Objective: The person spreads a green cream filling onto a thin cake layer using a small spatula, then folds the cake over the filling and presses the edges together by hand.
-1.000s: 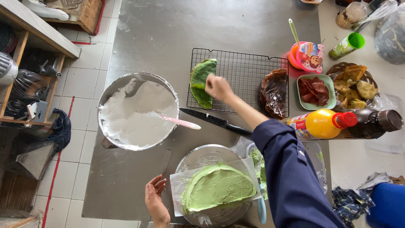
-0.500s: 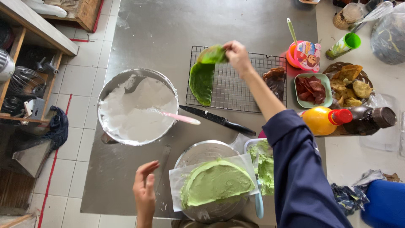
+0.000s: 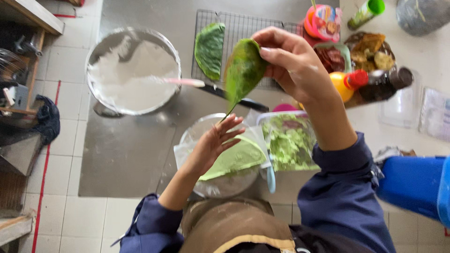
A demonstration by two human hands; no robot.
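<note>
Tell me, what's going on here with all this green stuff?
A person is working over a steel table. Their right hand pinches a green folded crepe up in the air, above a black knife. Their left hand, open, hovers over a round plate with a flat green crepe on it. Another folded green piece lies on the wire rack, and a big bowl of white batter sits to the side.

Single head-worn view, straight down, close above the hands (image 3: 262,98) and steel table (image 3: 126,150).
</note>
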